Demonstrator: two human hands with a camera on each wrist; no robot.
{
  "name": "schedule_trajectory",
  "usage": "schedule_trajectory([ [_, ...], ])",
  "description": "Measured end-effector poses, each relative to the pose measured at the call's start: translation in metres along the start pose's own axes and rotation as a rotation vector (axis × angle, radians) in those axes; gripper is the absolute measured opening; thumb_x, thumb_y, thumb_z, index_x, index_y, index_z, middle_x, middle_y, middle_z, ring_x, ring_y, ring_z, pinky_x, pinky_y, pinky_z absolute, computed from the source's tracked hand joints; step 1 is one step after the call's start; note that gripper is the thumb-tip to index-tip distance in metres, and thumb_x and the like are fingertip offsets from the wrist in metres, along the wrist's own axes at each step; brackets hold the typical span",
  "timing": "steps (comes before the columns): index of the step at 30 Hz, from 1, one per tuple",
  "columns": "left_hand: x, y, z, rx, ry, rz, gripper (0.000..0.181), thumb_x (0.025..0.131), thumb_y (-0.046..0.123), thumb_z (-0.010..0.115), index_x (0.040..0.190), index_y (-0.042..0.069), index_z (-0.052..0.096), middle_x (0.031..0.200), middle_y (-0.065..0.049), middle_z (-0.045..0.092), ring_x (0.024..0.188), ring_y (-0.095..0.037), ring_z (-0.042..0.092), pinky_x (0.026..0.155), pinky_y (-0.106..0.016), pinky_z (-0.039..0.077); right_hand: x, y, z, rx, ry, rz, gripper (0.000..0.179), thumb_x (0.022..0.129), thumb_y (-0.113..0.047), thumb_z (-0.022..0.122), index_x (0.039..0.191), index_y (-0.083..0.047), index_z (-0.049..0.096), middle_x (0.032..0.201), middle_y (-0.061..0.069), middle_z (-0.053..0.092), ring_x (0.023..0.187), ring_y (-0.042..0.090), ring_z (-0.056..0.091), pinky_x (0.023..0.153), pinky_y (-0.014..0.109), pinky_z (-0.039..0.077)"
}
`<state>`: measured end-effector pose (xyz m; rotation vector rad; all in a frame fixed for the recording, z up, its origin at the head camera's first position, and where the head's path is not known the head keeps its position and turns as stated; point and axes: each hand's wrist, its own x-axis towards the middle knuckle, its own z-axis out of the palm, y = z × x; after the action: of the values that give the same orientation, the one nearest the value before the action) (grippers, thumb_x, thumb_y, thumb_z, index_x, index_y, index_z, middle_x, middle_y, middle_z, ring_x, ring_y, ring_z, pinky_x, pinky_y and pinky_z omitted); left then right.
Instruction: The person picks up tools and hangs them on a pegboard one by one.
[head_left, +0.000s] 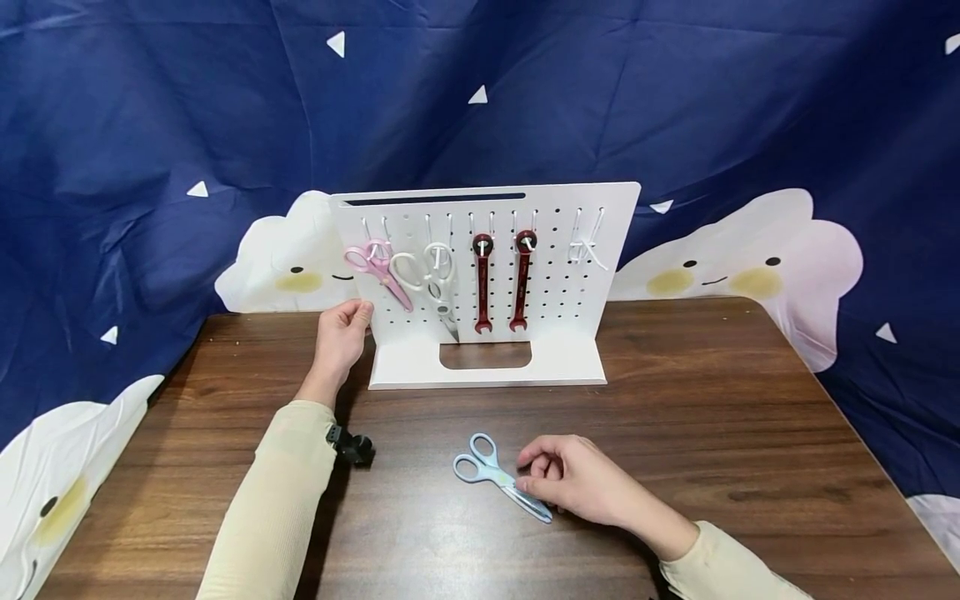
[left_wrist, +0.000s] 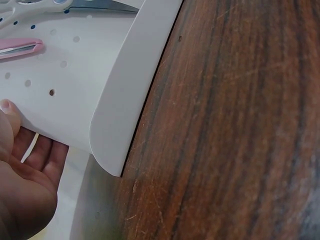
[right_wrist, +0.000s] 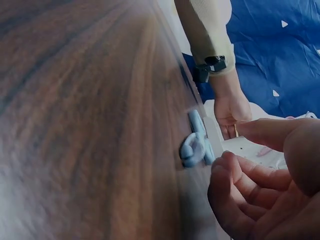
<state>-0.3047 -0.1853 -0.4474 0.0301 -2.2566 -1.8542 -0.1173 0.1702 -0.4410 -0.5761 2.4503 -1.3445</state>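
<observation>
A white pegboard stand stands upright at the back of the table. My left hand grips its left edge, thumb in front and fingers behind, as the left wrist view shows. Light blue scissors lie on the table, handles pointing away to the left. Over their blade end hovers my right hand, fingers loosely bent. In the right wrist view, thumb and fingers are apart with nothing between them, and the scissors' blue handles lie beyond. Whether a fingertip touches the blades, I cannot tell.
Pink scissors, white scissors and two red wrenches hang from hooks on the board. A bare hook sits at its right. Behind the wooden table hangs a dark blue cloth.
</observation>
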Motion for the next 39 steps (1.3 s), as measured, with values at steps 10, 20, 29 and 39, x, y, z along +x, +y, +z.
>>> schedule_trajectory([
  [10, 0.001, -0.001, 0.001, -0.001, -0.002, -0.001, 0.032, 0.112, 0.013, 0.059, 0.118, -0.016, 0.071, 0.075, 0.021, 0.066, 0.081, 0.003, 0.061, 0.083, -0.017, 0.059, 0.002, 0.002, 0.013, -0.117, 0.01, -0.012, 0.024, 0.088, -0.022, 0.088, 0.101, -0.008, 0.073, 0.067, -0.015, 0.057, 0.054, -0.005, 0.046, 0.054, 0.018, 0.043],
  [20, 0.002, -0.002, 0.0, -0.009, -0.003, 0.004, 0.033, 0.112, 0.013, 0.059, 0.118, -0.017, 0.07, 0.073, 0.023, 0.066, 0.079, 0.003, 0.06, 0.082, -0.016, 0.059, 0.007, -0.002, 0.022, -0.301, 0.044, 0.019, 0.029, 0.084, -0.03, 0.093, 0.088, -0.017, 0.067, 0.061, -0.016, 0.053, 0.055, -0.004, 0.046, 0.057, 0.019, 0.04],
  [29, 0.0, -0.002, -0.001, -0.006, -0.003, 0.0, 0.034, 0.112, 0.014, 0.059, 0.119, -0.017, 0.07, 0.074, 0.023, 0.066, 0.081, 0.004, 0.061, 0.084, -0.016, 0.06, 0.011, 0.012, 0.028, -0.329, 0.066, 0.04, 0.029, 0.082, -0.033, 0.092, 0.079, -0.024, 0.064, 0.059, -0.018, 0.054, 0.055, -0.002, 0.049, 0.057, 0.02, 0.041],
  [39, 0.0, -0.001, 0.0, -0.012, 0.001, 0.004, 0.034, 0.112, 0.014, 0.06, 0.117, -0.018, 0.07, 0.075, 0.021, 0.067, 0.081, 0.002, 0.061, 0.085, -0.019, 0.061, 0.002, -0.001, 0.024, -0.276, 0.123, -0.021, 0.025, 0.082, -0.022, 0.09, 0.075, -0.022, 0.066, 0.064, -0.018, 0.06, 0.059, -0.007, 0.05, 0.059, 0.019, 0.044],
])
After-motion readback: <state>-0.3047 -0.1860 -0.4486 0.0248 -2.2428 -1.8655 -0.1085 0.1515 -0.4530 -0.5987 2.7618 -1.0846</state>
